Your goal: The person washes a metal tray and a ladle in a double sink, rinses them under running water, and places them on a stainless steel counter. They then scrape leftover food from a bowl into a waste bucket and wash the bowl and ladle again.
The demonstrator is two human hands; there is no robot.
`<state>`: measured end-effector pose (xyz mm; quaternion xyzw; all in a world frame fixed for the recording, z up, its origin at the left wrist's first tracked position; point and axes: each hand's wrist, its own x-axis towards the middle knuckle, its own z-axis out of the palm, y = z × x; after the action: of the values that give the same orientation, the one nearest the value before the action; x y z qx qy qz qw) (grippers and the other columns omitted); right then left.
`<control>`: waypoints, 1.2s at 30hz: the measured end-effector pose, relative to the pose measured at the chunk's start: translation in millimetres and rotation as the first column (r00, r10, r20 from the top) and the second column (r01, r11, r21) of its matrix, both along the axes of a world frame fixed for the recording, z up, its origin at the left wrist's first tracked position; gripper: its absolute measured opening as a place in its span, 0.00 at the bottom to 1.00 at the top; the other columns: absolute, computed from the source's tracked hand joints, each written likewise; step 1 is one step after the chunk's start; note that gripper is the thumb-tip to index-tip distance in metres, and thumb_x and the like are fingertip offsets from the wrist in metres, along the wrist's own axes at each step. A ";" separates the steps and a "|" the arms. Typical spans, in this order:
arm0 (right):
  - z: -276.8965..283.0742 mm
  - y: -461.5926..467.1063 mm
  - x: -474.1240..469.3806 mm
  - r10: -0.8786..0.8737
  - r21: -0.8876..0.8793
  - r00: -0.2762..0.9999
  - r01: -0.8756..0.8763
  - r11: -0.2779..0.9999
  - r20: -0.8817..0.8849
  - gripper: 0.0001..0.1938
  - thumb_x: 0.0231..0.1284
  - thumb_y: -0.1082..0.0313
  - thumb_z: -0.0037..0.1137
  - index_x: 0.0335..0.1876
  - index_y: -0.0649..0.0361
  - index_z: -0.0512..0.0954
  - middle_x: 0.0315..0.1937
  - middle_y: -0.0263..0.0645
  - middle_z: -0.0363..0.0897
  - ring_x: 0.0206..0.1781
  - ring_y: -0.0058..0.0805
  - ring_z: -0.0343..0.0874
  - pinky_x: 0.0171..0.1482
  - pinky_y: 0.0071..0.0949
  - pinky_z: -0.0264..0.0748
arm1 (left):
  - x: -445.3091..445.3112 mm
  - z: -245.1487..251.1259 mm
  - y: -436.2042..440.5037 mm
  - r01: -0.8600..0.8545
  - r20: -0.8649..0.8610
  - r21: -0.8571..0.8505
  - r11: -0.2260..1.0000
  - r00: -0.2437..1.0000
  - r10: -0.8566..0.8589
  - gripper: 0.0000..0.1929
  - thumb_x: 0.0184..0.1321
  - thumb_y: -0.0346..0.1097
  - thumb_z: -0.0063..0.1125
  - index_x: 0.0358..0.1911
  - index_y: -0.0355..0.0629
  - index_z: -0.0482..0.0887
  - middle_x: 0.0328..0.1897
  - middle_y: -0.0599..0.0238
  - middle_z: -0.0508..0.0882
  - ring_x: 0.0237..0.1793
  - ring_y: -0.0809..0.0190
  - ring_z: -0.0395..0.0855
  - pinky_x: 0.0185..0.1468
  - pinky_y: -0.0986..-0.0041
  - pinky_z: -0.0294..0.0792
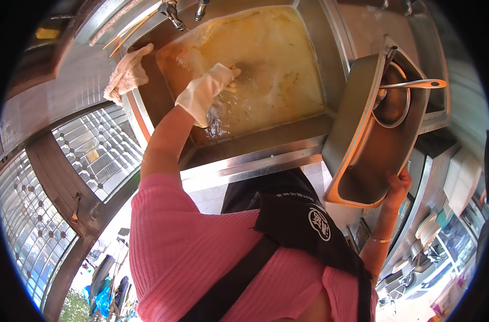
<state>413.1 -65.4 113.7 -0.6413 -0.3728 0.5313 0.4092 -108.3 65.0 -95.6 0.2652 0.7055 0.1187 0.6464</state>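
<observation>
My left hand (210, 86), in a pale rubber glove, reaches over the cloudy yellowish water (268, 76) in a steel sink (252, 149). Its fingers point down at the water; whether they hold anything is hidden. My bare right hand (398, 186) grips the near end of a deep rectangular steel pan (355, 129), tilted at the sink's right edge. Inside the pan lie a round metal bowl (392, 114) and utensils, one with a long flat handle (417, 83) sticking out over the rim.
A wet, pale cloth or glove (127, 74) hangs on the sink's left edge, close to thin wooden sticks (132, 30). A faucet (173, 15) stands at the back. Another steel basin (437, 96) is to the right, with stacked dishes (429, 229) farther down.
</observation>
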 end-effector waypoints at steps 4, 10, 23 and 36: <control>4.0 1.9 -3.7 -0.020 -0.016 0.997 0.021 1.000 0.068 0.14 0.48 0.78 0.54 0.44 0.68 0.81 0.38 0.33 0.84 0.39 0.18 0.77 0.49 0.18 0.71 | -14.6 8.4 -17.8 0.283 -0.169 -0.112 0.953 0.939 -0.299 0.17 0.69 0.41 0.56 0.58 0.43 0.79 0.41 0.53 0.85 0.36 0.57 0.87 0.46 0.68 0.80; 5.4 4.3 -5.1 -0.011 -0.027 0.997 0.013 1.000 0.079 0.15 0.49 0.77 0.54 0.46 0.67 0.80 0.40 0.34 0.83 0.41 0.19 0.78 0.50 0.19 0.72 | 46.3 -45.3 -8.8 0.814 -0.679 -0.014 0.581 0.419 -0.603 0.22 0.63 0.42 0.59 0.60 0.47 0.79 0.54 0.51 0.83 0.58 0.48 0.80 0.59 0.61 0.73; 15.1 6.8 -9.3 0.012 -0.063 0.999 -0.009 0.998 0.053 0.15 0.49 0.75 0.55 0.45 0.67 0.81 0.40 0.35 0.84 0.40 0.19 0.79 0.50 0.18 0.72 | 47.8 -91.6 22.9 0.964 -0.637 -0.230 0.135 -0.044 -0.770 0.11 0.52 0.36 0.67 0.41 0.49 0.91 0.42 0.59 0.89 0.47 0.54 0.87 0.48 0.65 0.78; 7.0 5.2 -7.0 0.018 0.008 0.995 -0.019 1.000 0.097 0.14 0.49 0.77 0.53 0.43 0.67 0.80 0.36 0.30 0.82 0.36 0.14 0.73 0.42 0.15 0.68 | -37.4 -36.0 -58.0 0.386 -0.597 -0.176 0.906 0.690 -0.410 0.13 0.64 0.37 0.55 0.46 0.43 0.89 0.54 0.58 0.86 0.58 0.54 0.83 0.57 0.65 0.76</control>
<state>406.1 -60.2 120.6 -0.6611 -0.4002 0.5018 0.3885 -145.7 7.0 -131.6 0.4238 0.8058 -0.1309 0.3923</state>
